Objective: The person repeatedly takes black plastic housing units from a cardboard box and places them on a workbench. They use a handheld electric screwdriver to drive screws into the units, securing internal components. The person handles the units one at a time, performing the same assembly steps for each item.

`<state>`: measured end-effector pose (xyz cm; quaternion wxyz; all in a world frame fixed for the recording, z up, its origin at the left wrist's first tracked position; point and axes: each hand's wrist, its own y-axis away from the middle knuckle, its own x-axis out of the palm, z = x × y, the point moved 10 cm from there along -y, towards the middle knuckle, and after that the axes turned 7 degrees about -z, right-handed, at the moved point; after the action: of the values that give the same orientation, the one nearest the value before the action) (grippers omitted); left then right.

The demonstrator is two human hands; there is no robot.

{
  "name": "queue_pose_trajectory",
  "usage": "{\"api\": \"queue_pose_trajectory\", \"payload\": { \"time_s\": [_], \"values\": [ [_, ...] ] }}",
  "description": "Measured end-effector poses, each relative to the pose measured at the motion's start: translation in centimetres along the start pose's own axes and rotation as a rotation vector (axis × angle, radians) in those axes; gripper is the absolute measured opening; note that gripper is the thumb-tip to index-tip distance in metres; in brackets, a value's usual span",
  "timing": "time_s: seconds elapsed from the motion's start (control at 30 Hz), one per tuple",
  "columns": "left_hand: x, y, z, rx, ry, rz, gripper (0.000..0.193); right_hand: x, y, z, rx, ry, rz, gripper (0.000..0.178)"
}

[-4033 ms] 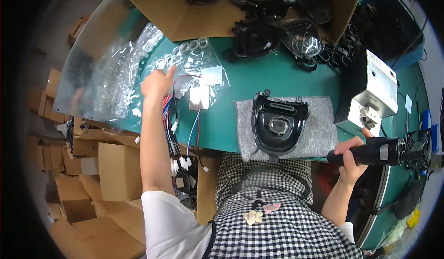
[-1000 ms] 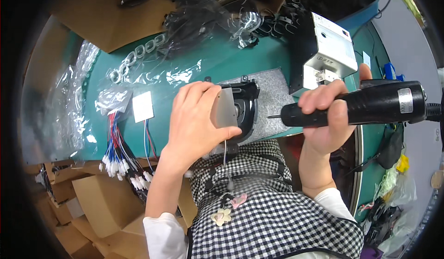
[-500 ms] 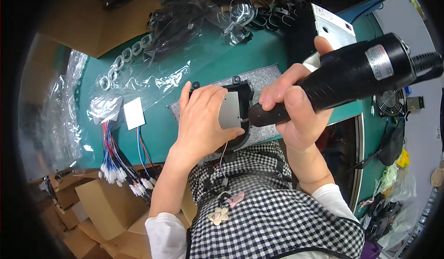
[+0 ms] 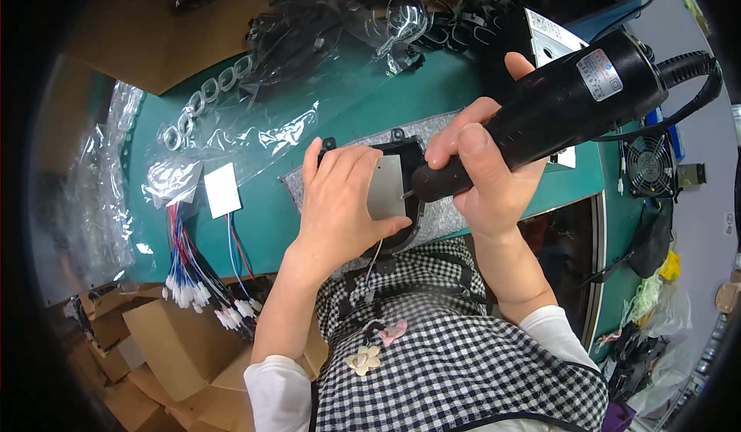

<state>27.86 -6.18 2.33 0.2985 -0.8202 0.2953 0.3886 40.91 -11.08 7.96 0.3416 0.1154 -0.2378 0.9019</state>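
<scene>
My left hand (image 4: 332, 200) is closed over a black plastic housing (image 4: 415, 153), fingers across its far side and thumb on the near side. Set in the housing is a flat grey plate (image 4: 386, 187), its left part hidden by that hand. A thin cable hangs from the near edge. In my right hand (image 4: 498, 185) is a black electric screwdriver (image 4: 567, 104), held at a slant. Its thin bit reaches the plate's right edge; whether it sits on a screw, I cannot tell. Beneath the housing lies a speckled grey felt pad (image 4: 444, 217).
To the left, a white square panel (image 4: 222, 190) with wires lies beside a bundle of connector wires (image 4: 189, 278). Clear plastic bags (image 4: 270, 127) cover the green table's far left. A white box (image 4: 549, 42) stands behind the screwdriver; a fan (image 4: 648, 166) is at right.
My right hand has brought the screwdriver slightly left and tilted it, so its bit now shows at the plate's right edge. My left hand has stayed nearly still on the housing.
</scene>
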Motion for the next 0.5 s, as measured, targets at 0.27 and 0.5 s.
{"api": "queue_pose_trajectory", "payload": {
  "time_s": [0.27,0.5],
  "values": [
    [0.4,0.3,0.0,0.036,-0.025,-0.020,0.072,1.8,1.7,-0.1,-0.095,0.149,0.310,0.068],
    [0.6,0.1,-0.1,0.057,-0.039,-0.067,0.069,4.3,1.8,0.7,-0.176,-0.040,0.590,0.066]
  ]
}}
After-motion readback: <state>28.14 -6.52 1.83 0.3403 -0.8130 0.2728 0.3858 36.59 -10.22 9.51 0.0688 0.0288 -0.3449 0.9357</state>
